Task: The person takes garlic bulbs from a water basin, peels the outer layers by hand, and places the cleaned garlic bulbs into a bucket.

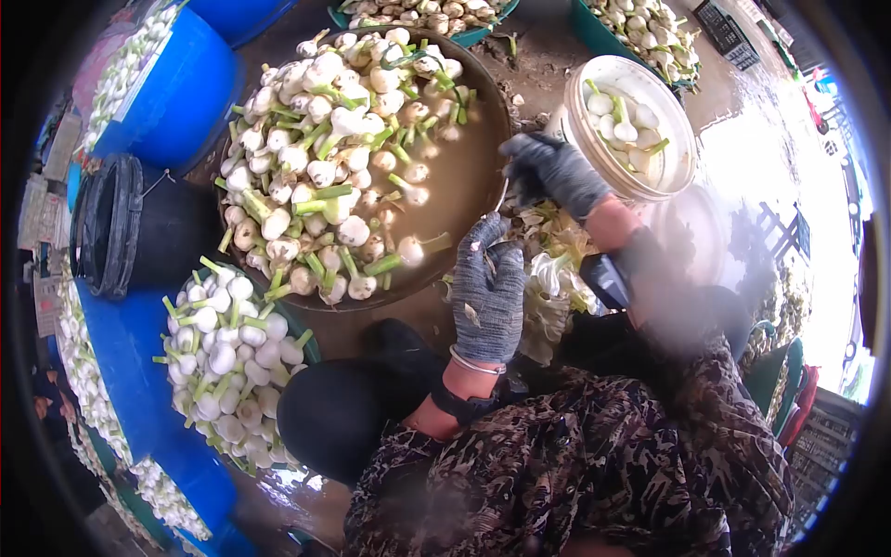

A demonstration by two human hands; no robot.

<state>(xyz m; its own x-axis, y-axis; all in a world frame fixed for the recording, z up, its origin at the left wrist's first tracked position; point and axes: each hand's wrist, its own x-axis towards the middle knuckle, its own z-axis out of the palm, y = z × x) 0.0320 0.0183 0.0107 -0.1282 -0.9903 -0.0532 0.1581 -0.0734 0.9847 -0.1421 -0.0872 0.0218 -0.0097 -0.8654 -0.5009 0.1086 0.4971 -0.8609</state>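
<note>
My left hand, in a grey knit glove, is beside the near right rim of a wide round basin. Its fingers are bent together, and a thin pale sliver shows just above the fingertips; what they grip is unclear. My right hand, also gloved, is curled between the basin and a white bucket, with whatever it holds hidden. Garlic bulbs with cut green stems are heaped in the basin's murky water. A few cleaner white bulbs lie inside the bucket.
Stripped leaves and peelings cover the ground below my right hand. A green-rimmed tub of white garlic stands left of my knee. Blue tubs and a black bucket are farther left. More garlic tubs stand at the back.
</note>
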